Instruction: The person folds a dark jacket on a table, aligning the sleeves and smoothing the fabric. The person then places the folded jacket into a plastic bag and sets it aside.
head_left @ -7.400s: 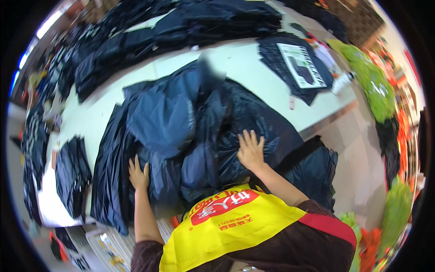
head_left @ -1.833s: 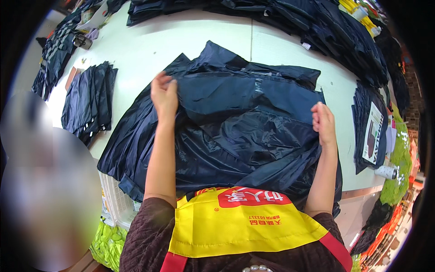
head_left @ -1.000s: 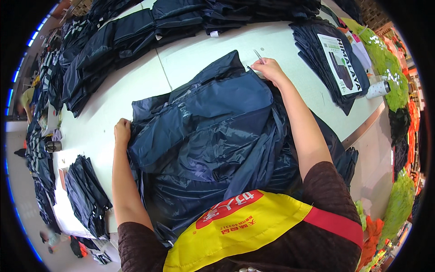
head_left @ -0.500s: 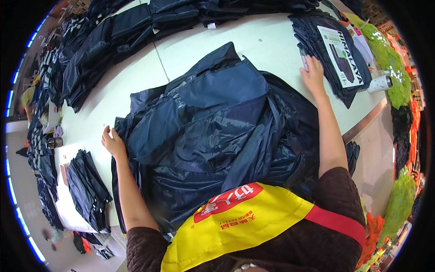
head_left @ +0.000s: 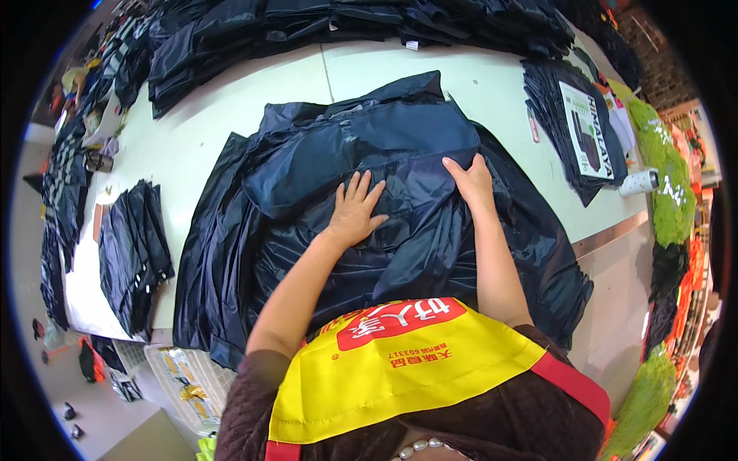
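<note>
Head view, frame centre: one heap of dark navy garments [head_left: 369, 223]; two hands, left hand [head_left: 355, 211] flat with fingers spread, right hand [head_left: 470, 180] pinching a fold.

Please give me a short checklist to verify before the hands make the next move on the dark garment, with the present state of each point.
1. Left hand flat on the garment, fingers spread: ok.
2. Right hand on the garment at the edge of the folded-over upper part: ok.
3. Garment lying smooth: not ok, wrinkles show under and below both hands.
4. Garment fully on the table: not ok, the pile's cloth hangs over the near edge.
5. Bare table around the pile: ok at left and far right.
6. Whether either hand pinches cloth: cannot tell.
</note>
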`<state>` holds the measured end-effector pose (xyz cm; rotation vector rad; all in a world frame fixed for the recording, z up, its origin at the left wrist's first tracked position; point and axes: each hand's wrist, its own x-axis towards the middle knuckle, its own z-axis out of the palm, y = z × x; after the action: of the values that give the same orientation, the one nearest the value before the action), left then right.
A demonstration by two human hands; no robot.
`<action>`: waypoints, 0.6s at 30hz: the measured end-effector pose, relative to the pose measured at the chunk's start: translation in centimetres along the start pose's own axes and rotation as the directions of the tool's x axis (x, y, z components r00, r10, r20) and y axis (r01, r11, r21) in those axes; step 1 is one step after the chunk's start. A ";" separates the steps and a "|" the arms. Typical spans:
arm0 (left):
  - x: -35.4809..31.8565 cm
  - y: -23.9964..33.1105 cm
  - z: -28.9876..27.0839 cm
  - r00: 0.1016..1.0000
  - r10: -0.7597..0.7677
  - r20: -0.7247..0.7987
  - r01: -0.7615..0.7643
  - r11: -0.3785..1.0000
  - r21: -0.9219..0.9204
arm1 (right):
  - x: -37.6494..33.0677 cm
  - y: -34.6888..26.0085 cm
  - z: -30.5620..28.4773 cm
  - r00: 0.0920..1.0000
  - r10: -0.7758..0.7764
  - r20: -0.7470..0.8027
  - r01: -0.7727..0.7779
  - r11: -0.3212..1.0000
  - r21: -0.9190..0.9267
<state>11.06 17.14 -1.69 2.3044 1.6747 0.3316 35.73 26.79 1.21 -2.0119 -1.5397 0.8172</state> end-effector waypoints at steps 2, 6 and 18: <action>-1.5 -0.9 -0.7 0.992 0.015 0.128 -0.020 0.999 0.044 | 0.1 -0.6 0.5 0.994 -0.093 -0.054 0.098 0.989 0.108; -2.0 -1.2 -2.8 1.000 0.000 0.025 0.000 1.000 0.015 | -1.4 -2.5 1.4 0.898 -0.344 -0.275 0.414 0.873 0.259; -1.1 -2.3 -0.2 0.943 0.040 -0.330 -0.075 0.993 -0.096 | -5.3 -5.1 9.2 0.679 -0.611 0.407 0.682 0.731 -0.039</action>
<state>8.62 16.81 -2.28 2.3185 1.6855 0.8384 24.70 23.10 -0.92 -1.2551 -2.4296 0.7809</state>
